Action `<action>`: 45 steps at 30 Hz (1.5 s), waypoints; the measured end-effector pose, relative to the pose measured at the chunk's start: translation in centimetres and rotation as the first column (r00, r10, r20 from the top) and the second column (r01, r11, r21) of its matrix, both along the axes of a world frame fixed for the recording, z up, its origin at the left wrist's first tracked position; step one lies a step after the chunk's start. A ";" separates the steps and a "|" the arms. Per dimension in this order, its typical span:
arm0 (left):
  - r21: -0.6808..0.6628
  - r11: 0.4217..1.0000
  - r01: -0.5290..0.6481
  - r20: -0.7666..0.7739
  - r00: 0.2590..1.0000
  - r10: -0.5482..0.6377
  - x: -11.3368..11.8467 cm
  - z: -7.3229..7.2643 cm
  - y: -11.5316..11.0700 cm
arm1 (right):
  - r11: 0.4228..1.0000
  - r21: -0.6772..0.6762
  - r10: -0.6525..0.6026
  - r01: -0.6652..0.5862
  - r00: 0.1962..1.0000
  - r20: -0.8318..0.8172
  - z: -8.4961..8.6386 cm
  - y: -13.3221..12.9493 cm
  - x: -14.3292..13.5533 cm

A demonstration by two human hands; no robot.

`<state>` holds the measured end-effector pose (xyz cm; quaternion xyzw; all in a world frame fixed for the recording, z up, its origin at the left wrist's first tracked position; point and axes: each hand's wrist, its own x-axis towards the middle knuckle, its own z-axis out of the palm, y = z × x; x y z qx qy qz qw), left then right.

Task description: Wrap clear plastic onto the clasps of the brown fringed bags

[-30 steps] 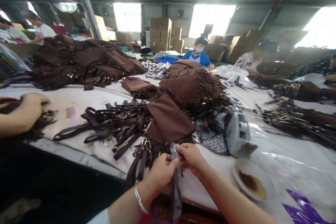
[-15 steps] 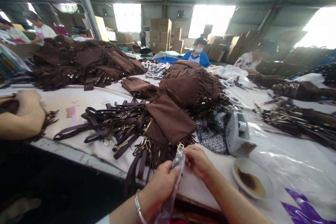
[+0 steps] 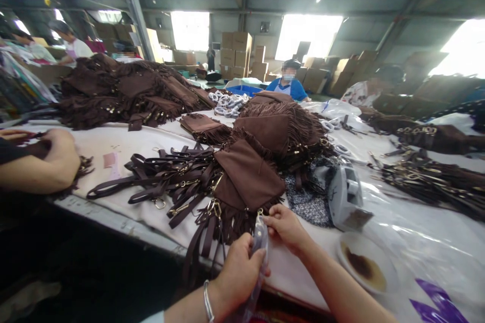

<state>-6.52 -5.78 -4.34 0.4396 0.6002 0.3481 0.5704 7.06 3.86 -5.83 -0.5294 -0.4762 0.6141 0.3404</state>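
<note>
Head view: left hand (image 3: 240, 268) clasped round the plastic sleeve (image 3: 260, 236), thumb on top; right hand (image 3: 286, 227) pinching its upper edge. Sleeve slopes over the near edge of the table (image 3: 291, 270), top end just before the brown bag (image 3: 252, 176). One second ago the gold clasp (image 3: 259, 212) was out of sight; now it shows at the sleeve's top.
</note>
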 end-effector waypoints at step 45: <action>0.225 0.974 -0.014 -0.281 0.957 0.079 -1.3 0.1 6.2 | 0.985 -0.056 -0.161 0.161 0.987 0.006 -1.1 4.5 -0.3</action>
